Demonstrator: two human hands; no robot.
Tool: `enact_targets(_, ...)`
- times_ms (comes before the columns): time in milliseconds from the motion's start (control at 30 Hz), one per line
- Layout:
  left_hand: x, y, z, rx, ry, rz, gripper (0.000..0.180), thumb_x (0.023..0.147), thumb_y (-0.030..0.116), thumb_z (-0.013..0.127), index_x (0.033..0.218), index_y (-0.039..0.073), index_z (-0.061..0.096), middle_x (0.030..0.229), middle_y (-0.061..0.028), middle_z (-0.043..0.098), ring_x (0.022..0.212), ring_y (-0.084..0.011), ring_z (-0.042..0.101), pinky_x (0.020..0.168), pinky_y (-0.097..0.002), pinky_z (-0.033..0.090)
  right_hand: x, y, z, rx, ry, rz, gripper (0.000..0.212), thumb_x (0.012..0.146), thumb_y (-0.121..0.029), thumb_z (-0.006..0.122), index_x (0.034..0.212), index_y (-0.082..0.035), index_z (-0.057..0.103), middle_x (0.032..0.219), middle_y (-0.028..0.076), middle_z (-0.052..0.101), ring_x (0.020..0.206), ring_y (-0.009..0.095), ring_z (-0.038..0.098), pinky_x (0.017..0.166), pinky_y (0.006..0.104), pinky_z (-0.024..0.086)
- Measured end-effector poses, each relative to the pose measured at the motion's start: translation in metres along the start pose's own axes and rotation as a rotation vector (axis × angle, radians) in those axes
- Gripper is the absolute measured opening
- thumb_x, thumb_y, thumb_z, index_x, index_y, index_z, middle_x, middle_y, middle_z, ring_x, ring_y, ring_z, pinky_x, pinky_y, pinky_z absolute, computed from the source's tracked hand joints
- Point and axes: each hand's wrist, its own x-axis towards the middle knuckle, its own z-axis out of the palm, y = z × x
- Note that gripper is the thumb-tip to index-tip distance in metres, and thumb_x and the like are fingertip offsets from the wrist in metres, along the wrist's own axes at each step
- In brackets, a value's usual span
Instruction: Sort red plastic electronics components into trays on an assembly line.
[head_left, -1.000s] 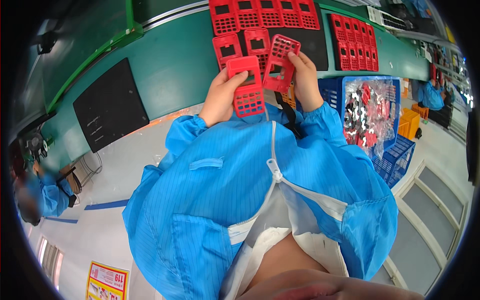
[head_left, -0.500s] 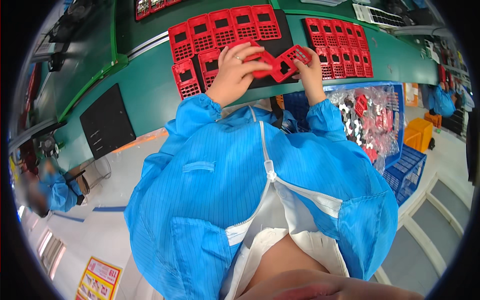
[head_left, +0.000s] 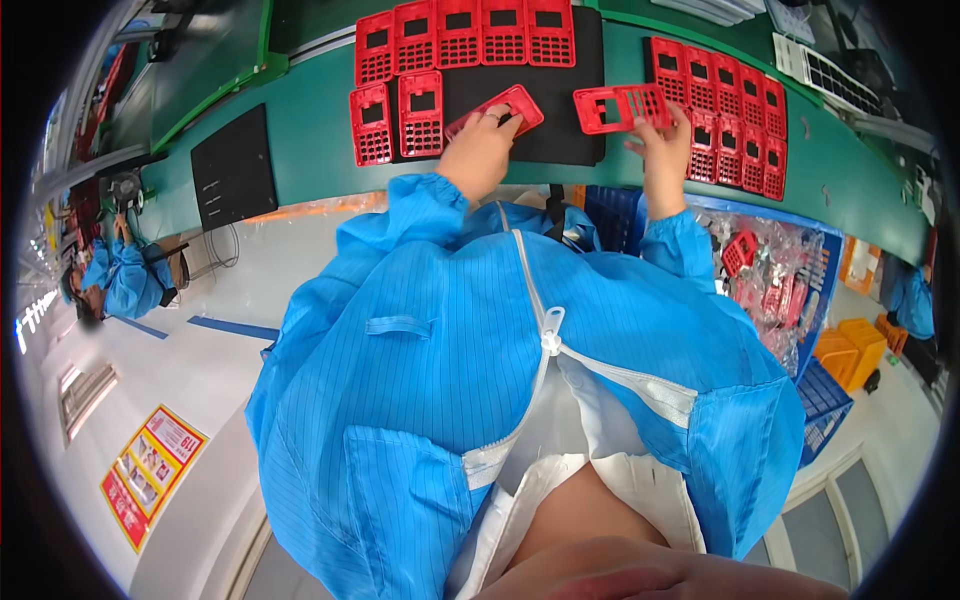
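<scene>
- The tilted red keypad housing (head_left: 529, 108) is under the left hand (head_left: 484, 152), slanting across the black mat, its far end showing beyond the fingers.
- The left hand's fingers curl over that housing, close together; whether they grip it or only rest on it cannot be told.
- The sideways red keypad housing (head_left: 618, 108) extends leftward from the right hand (head_left: 665, 150), which pinches its right end between thumb and fingers. Its window faces left, its grid of key holes toward the hand.
- The two hands are apart, with part of the black mat (head_left: 560, 120) between them.
- Left of the left hand, two upright housings (head_left: 420, 112) form a front row; behind them runs a back row of five (head_left: 460, 33).
- Just beyond the right hand, two rows of similar red housings (head_left: 728, 150) lie side by side, partly hidden by that hand.
- All this lies on a green worktable (head_left: 320, 130), which also bears a dark panel (head_left: 232, 165) with small white marks.
- A blue crate (head_left: 832, 262) beside the person's right arm holds clear plastic bags and red parts.
- A red-and-yellow poster (head_left: 150, 475) at lower left carries printed writing and small pictures.
</scene>
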Motion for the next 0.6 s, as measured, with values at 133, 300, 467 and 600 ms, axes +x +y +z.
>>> enact_targets(133,0.012,0.012,0.018,-0.506,0.168,-0.256,0.044,0.082,0.010,0.057,0.124,0.001,0.049,0.128,-0.0227,0.044,0.114,-0.0367,0.048,0.095,-0.0373,0.043,-0.044,0.013,0.023,0.027,-0.032,0.053,0.064,0.076,-0.006,0.070,0.125,-0.001,0.029,0.098,0.012,0.058,0.073,0.018,0.061,0.054,0.0254,0.051)
enact_targets(300,-0.039,0.003,-0.023,-0.630,0.217,-0.224,0.054,0.076,0.017,0.068,0.126,0.007,0.049,0.130,-0.0159,0.043,0.118,-0.0349,0.044,0.099,-0.0402,0.037,-0.083,0.005,0.010,-0.428,-0.406,0.245,0.065,0.076,-0.025,0.070,0.124,0.004,0.036,0.089,0.017,0.059,0.065,0.023,0.061,0.056,0.0337,0.048)
enact_targets(467,-0.082,-0.059,-0.048,-0.142,0.236,-0.043,0.066,0.069,0.025,0.074,0.129,0.017,0.048,0.136,-0.0121,0.039,0.128,-0.0355,0.031,0.103,-0.0493,0.030,-0.071,-0.029,0.010,-1.058,-0.292,-0.292,0.072,0.064,-0.017,0.075,0.127,-0.004,0.042,0.130,0.020,0.042,0.119,0.037,0.041,0.093,0.0411,0.040)
enact_targets(600,-0.088,-0.106,-0.041,0.100,0.215,-0.105,0.076,0.063,0.040,0.077,0.132,0.032,0.045,0.145,-0.0110,0.026,0.135,-0.0398,0.015,0.102,-0.0627,0.021,-0.057,-0.008,0.039,-1.081,-0.587,-0.632,0.087,0.060,-0.001,0.074,0.136,-0.026,0.038,0.147,0.017,0.020,0.134,0.041,0.020,0.107,0.0452,0.028)
